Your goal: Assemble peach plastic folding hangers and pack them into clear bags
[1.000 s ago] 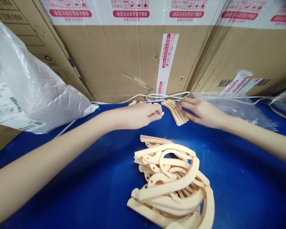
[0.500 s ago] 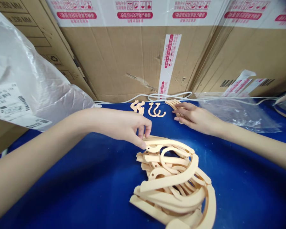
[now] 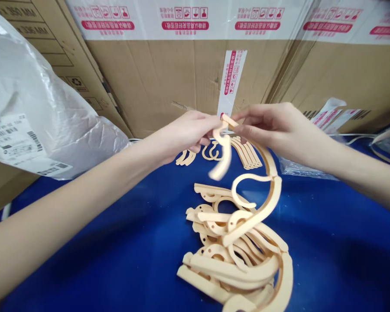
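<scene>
My left hand (image 3: 195, 132) has its fingers pinched on a small curved beige piece (image 3: 223, 158), slightly smeared by motion. Close by, my right hand (image 3: 276, 125) grips the upper end of a beige folding clothes hanger (image 3: 270, 160). From there the hanger runs down through a joint, its hook (image 3: 237, 190) curling left and its other arm over the pile. The two hands almost meet, with the curved piece against the hanger's tip; whether they are joined I cannot tell. Below lies a heap of similar folded hangers (image 3: 227, 268).
Behind my hands, on the blue table (image 3: 123, 242), lie slim curved strips (image 3: 248, 156), loose hooks (image 3: 211, 151) and short curved pieces (image 3: 186, 158). Cardboard boxes (image 3: 169, 73) wall off the back. A silvery plastic-wrapped package (image 3: 52, 117) stands left; a clear bag (image 3: 305, 169) lies right.
My left hand has risen from the heap, and the top hanger is partly lifted. My right hand has left the curved strips and come up to the hanger's end. A small curved piece is now between them.
</scene>
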`<state>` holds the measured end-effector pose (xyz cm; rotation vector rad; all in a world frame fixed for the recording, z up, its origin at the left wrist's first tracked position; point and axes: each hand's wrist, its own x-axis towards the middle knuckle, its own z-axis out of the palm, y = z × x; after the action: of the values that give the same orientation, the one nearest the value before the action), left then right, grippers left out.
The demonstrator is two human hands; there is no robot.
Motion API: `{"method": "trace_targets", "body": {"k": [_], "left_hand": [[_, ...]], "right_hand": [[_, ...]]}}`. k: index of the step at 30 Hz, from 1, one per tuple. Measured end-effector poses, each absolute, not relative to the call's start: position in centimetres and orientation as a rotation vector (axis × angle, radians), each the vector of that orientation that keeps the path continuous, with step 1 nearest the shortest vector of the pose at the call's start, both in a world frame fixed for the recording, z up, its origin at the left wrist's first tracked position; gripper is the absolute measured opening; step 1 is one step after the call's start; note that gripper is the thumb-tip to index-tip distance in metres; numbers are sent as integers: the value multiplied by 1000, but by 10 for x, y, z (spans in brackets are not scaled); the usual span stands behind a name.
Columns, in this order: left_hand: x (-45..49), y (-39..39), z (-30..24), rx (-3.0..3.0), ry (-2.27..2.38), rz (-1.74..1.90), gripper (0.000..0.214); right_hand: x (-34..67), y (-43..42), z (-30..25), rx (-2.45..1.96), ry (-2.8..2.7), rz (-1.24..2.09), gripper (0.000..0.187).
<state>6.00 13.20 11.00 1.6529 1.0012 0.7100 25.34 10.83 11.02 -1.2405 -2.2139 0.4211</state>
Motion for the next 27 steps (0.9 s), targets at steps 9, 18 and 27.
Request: {"method": "trace_targets", "body": {"k": [9, 18, 27], "left_hand": [[65, 136, 90, 2396, 1189, 846, 26], [16, 192, 58, 2253, 1736, 387, 27], [53, 158, 70, 1665, 952, 723, 53]], "right_hand": [[256, 132, 103, -1518, -2576, -362, 15], [279, 148, 108, -1215, -1789, 1064, 29], [274, 166, 108, -864, -1260, 787, 14]]}}
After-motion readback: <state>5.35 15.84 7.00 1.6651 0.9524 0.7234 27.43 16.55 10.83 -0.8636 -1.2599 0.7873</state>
